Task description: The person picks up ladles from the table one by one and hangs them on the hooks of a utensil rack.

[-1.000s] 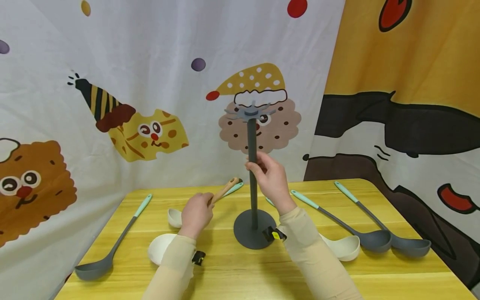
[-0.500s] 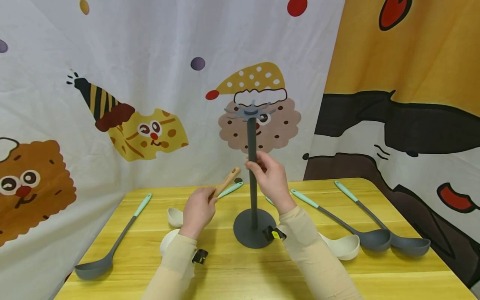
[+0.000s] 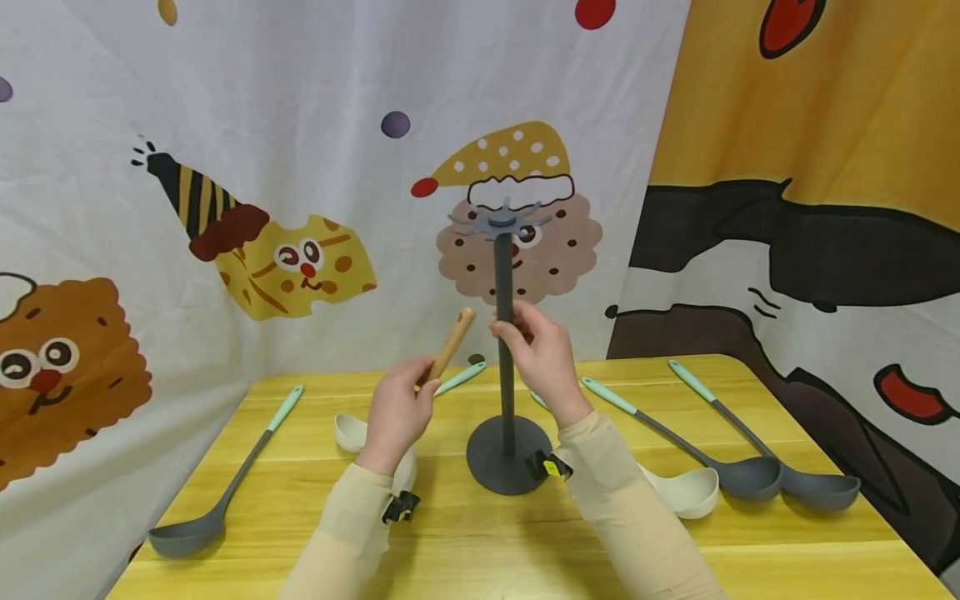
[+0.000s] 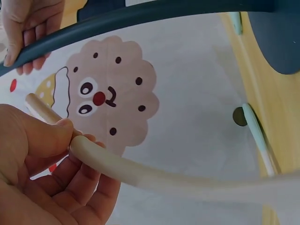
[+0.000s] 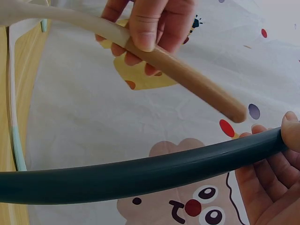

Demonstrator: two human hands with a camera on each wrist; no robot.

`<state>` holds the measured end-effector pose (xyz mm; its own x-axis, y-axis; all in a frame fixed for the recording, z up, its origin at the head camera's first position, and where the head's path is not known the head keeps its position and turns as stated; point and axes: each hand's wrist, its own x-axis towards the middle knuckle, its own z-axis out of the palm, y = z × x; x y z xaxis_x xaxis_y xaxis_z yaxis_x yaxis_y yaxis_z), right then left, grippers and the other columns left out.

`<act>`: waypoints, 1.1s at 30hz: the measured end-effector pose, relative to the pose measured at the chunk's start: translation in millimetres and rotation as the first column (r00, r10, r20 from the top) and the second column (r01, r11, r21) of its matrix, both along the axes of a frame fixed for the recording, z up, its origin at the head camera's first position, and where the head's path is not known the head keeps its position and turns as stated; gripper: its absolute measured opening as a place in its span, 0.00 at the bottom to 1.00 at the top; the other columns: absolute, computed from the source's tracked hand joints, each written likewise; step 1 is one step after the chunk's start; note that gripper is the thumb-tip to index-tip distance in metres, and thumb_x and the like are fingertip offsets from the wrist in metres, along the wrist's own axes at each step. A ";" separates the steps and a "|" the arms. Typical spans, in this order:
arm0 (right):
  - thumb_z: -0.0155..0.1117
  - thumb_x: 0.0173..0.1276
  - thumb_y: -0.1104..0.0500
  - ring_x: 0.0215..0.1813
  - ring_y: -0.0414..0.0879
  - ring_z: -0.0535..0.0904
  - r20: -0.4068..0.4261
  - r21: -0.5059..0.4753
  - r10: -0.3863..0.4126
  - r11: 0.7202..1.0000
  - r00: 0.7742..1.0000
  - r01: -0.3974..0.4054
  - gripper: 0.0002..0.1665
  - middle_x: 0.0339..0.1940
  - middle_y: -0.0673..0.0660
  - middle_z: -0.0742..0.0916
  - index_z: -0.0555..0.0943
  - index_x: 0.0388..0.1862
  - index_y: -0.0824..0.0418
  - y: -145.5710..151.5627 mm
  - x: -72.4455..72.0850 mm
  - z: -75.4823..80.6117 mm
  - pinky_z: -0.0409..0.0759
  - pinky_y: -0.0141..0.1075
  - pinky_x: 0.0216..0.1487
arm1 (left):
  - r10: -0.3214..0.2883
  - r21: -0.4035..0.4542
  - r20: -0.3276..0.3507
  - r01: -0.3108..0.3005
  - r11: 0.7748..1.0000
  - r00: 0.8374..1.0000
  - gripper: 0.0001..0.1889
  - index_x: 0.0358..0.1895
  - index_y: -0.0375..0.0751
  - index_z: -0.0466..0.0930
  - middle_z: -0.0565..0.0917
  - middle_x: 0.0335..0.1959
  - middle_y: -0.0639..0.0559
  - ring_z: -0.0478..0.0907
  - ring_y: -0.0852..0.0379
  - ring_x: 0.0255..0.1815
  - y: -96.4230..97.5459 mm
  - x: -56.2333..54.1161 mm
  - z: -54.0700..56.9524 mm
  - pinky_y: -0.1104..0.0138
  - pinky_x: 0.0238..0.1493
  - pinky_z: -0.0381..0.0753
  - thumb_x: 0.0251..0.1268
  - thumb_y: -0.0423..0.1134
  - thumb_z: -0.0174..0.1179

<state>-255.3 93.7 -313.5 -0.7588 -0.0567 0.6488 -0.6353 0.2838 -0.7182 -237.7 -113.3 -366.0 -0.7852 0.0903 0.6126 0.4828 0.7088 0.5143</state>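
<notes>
My left hand pinches a cream ladle near where its wooden handle meets the shaft. The handle points up and to the right, and the bowl hangs low, partly hidden behind my left wrist in the head view. A dark grey utensil stand rises from a round base, with a ring of hooks at its top. My right hand grips the pole around mid-height. The wooden handle end is close to the pole but apart from it.
A grey ladle with a mint handle lies at left. A cream ladle lies behind my left hand. On the right lie another cream ladle and two grey ladles. A printed curtain hangs behind the table.
My left hand has lifted the ladle and tilted its handle more upright. The bowl has swung right, behind the wrist. My right hand stays on the pole.
</notes>
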 end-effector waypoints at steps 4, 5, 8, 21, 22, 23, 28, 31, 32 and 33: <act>0.64 0.71 0.57 0.36 0.49 0.81 0.005 -0.003 0.004 1.000 1.000 -0.003 0.10 0.36 0.55 0.86 0.83 0.48 0.59 0.1 -1.0 -0.3 0.78 0.44 0.41 | -0.024 0.026 -0.014 0.025 0.999 1.000 0.11 0.47 0.36 0.84 0.84 0.36 0.44 0.81 0.46 0.39 1.6 1.4 5.2 0.54 0.37 0.81 0.62 0.29 0.66; 0.64 0.71 0.57 0.36 0.49 0.81 0.006 -0.004 0.004 1.000 1.000 -0.004 0.10 0.36 0.55 0.86 0.83 0.48 0.59 0.1 -1.0 -0.3 0.78 0.44 0.41 | -0.032 0.037 -0.012 0.033 0.999 0.999 0.11 0.47 0.36 0.84 0.83 0.37 0.44 0.81 0.46 0.40 1.9 1.7 6.2 0.54 0.38 0.81 0.62 0.29 0.66; 0.64 0.71 0.57 0.36 0.49 0.81 0.007 -0.006 0.001 1.000 1.000 -0.001 0.10 0.35 0.55 0.86 0.83 0.47 0.59 0.0 -0.6 -0.3 0.78 0.44 0.41 | -0.060 0.091 -0.007 0.060 0.994 0.998 0.11 0.48 0.35 0.84 0.83 0.38 0.43 0.81 0.45 0.42 2.7 2.5 9.5 0.55 0.38 0.83 0.63 0.28 0.65; 0.63 0.72 0.58 0.35 0.51 0.81 0.001 -0.005 -0.005 1.000 1.000 0.005 0.10 0.36 0.56 0.86 0.83 0.47 0.61 -0.6 -0.3 0.2 0.77 0.44 0.41 | -0.130 0.279 0.011 0.122 0.953 0.991 0.13 0.52 0.36 0.83 0.85 0.43 0.43 0.82 0.47 0.44 -0.2 -0.7 39.0 0.53 0.42 0.84 0.66 0.29 0.63; 0.63 0.72 0.58 0.35 0.51 0.81 -0.001 -0.005 -0.004 1.000 1.000 0.004 0.09 0.36 0.56 0.86 0.82 0.47 0.61 -0.5 -0.4 0.1 0.77 0.44 0.41 | -0.128 0.286 0.016 0.118 0.951 0.992 0.13 0.52 0.36 0.84 0.85 0.43 0.43 0.82 0.47 0.44 -0.1 -1.3 41.1 0.53 0.42 0.84 0.66 0.29 0.63; 0.63 0.72 0.58 0.35 0.51 0.81 -0.003 -0.005 -0.004 1.000 1.000 0.004 0.09 0.35 0.56 0.86 0.83 0.47 0.61 -0.4 -0.5 0.0 0.77 0.44 0.41 | -0.128 0.293 0.019 0.117 0.949 0.992 0.12 0.52 0.36 0.84 0.85 0.43 0.43 0.82 0.48 0.44 -0.1 -1.6 43.1 0.53 0.42 0.84 0.66 0.29 0.63; 0.64 0.71 0.58 0.34 0.50 0.80 -0.001 -0.003 -0.003 1.000 1.000 0.003 0.09 0.35 0.55 0.86 0.83 0.46 0.60 -0.1 -0.5 0.2 0.77 0.44 0.40 | -0.132 0.318 0.013 0.121 0.940 0.991 0.12 0.52 0.36 0.84 0.85 0.43 0.43 0.81 0.48 0.44 0.7 -2.7 52.4 0.53 0.43 0.83 0.66 0.30 0.63; 0.63 0.71 0.58 0.34 0.51 0.80 0.004 0.001 -0.004 1.000 1.000 0.004 0.09 0.35 0.56 0.86 0.83 0.46 0.60 -0.3 -0.4 0.4 0.77 0.44 0.40 | -0.135 0.328 0.013 0.123 0.937 0.991 0.12 0.52 0.36 0.84 0.85 0.43 0.43 0.81 0.48 0.44 1.2 -4.1 57.5 0.53 0.43 0.83 0.67 0.30 0.63; 0.63 0.71 0.58 0.35 0.51 0.80 0.005 0.002 -0.004 1.000 1.000 0.004 0.09 0.35 0.56 0.86 0.83 0.46 0.61 -0.2 -0.3 0.6 0.77 0.44 0.40 | -0.137 0.332 0.014 0.125 0.935 0.990 0.12 0.52 0.36 0.84 0.85 0.43 0.44 0.81 0.48 0.44 1.4 -4.7 59.3 0.53 0.43 0.83 0.67 0.30 0.63; 0.63 0.72 0.58 0.35 0.51 0.80 0.006 0.002 -0.002 1.000 1.000 0.002 0.09 0.35 0.56 0.86 0.83 0.46 0.61 -0.1 -0.3 0.8 0.77 0.44 0.41 | -0.138 0.334 0.018 0.124 0.934 0.990 0.12 0.52 0.37 0.84 0.85 0.43 0.44 0.81 0.49 0.44 1.5 -5.2 61.1 0.53 0.44 0.83 0.67 0.30 0.63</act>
